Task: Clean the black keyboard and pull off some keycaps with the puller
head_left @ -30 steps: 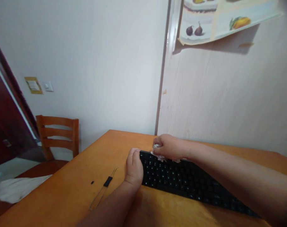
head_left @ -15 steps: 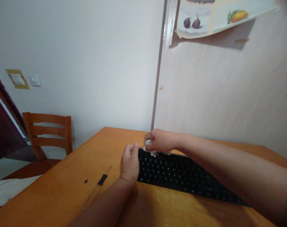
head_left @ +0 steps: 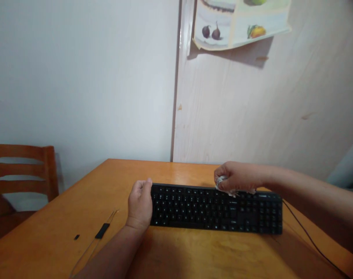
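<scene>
A black keyboard [head_left: 190,207] with white lettering is tilted up off the wooden table, its keys facing me. My left hand [head_left: 140,203] grips its left end, thumb along the top corner. Bunched in my closed right hand [head_left: 237,176] is a crumpled white tissue or cloth [head_left: 227,188]. The right hand presses it on the keyboard's top edge, right of the middle. Part of the top key row is hidden behind that hand. From the keyboard's right end a thin black cable [head_left: 310,238] runs down toward the lower right.
On the wooden table [head_left: 106,186], left of my forearm, lie a black piece with thin cords [head_left: 102,230] and a tiny black chip-like piece [head_left: 76,237]. A wooden chair [head_left: 48,174] stands at the left. Behind the table is a wall with a fruit picture [head_left: 222,31].
My right hand has slid the white wad rightward along the keyboard's top edge. The view has turned right, and the keyboard's right end and cable now show. The left hand keeps its grip.
</scene>
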A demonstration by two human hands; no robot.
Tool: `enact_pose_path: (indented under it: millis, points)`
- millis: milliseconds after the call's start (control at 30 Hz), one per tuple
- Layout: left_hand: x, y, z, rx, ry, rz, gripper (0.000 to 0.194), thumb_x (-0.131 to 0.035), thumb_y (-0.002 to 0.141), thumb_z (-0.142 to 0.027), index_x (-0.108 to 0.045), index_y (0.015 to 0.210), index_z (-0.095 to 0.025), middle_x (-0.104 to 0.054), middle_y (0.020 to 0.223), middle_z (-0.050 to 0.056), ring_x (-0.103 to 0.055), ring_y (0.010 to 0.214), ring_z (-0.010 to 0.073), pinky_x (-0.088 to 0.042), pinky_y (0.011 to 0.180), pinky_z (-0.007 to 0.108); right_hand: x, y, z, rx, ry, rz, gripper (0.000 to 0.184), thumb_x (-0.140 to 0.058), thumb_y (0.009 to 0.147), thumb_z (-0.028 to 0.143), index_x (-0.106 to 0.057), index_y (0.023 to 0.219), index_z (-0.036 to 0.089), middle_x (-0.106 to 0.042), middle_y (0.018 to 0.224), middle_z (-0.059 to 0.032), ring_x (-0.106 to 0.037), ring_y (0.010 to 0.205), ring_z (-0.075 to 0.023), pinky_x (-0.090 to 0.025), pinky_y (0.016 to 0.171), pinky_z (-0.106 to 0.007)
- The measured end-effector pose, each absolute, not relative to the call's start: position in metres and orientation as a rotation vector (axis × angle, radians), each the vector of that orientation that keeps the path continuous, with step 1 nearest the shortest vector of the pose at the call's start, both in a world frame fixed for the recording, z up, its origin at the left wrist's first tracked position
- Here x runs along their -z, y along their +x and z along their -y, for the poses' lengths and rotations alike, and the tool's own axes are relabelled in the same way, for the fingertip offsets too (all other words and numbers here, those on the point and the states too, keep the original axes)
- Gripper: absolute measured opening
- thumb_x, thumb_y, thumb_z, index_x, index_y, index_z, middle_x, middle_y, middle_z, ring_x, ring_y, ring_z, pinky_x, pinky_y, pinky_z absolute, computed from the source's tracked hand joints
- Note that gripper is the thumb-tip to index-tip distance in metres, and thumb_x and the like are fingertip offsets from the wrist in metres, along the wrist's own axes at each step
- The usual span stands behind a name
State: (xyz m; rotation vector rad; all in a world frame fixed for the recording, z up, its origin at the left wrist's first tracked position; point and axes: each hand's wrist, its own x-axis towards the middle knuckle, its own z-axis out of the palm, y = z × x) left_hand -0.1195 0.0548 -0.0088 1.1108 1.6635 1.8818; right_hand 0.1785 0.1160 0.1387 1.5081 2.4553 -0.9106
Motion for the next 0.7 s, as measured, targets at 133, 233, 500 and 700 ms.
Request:
enact_pose_path:
  millis: [133, 233, 500, 700]
  points:
    - [0.009, -0.12, -0.056, -1.882, 1.113, -1.672, 0.039, -0.055, 0.084, -0.057, -0.055, 0.073, -0.02, -0.054, 0.068, -0.004, -0.049, 0.066, 0.0152, -0.041, 0.066, 0.027, -0.138, 0.197, -0.12, 0.879, 1.582, -2.407, 0.013, -0.06, 0.074, 0.03, -0.062, 0.081, 0.02, -0.062, 0.065, -0.002, -0.053, 0.049, -0.0135, -0.037, 0.04, -0.022]
    - [0.006, -0.119, -0.054, -1.881, 1.106, -1.672, 0.039, -0.055, 0.085, -0.057, -0.054, 0.072, -0.02, -0.053, 0.067, -0.004, -0.049, 0.066, 0.0156, -0.041, 0.066, 0.027, -0.138, 0.189, -0.12, 0.882, 1.577, -2.412, 0.013, -0.06, 0.073, 0.03, -0.063, 0.082, 0.02, -0.062, 0.065, -0.0018, -0.052, 0.048, -0.0135, -0.037, 0.039, -0.022]
    - [0.0, -0.113, -0.047, -1.904, 1.129, -1.686, 0.048, -0.034, 0.096, -0.059, -0.053, 0.073, -0.021, -0.055, 0.071, 0.0, -0.051, 0.07, 0.018, -0.041, 0.067, 0.029, -0.136, 0.095, -0.116, 0.979, 1.362, -2.543, 0.012, -0.059, 0.071, 0.026, -0.062, 0.082, 0.02, -0.065, 0.068, -0.002, -0.057, 0.053, -0.0136, -0.041, 0.041, -0.021]
    - [0.005, -0.114, -0.05, -1.891, 1.14, -1.685, 0.047, -0.035, 0.096, -0.057, -0.052, 0.072, -0.021, -0.055, 0.07, 0.0, -0.052, 0.07, 0.018, -0.041, 0.067, 0.029, -0.134, 0.017, -0.114, 0.895, 1.245, -2.664, 0.015, -0.06, 0.071, 0.025, -0.064, 0.085, 0.02, -0.067, 0.072, -0.0024, -0.059, 0.053, -0.0143, -0.045, 0.043, -0.023]
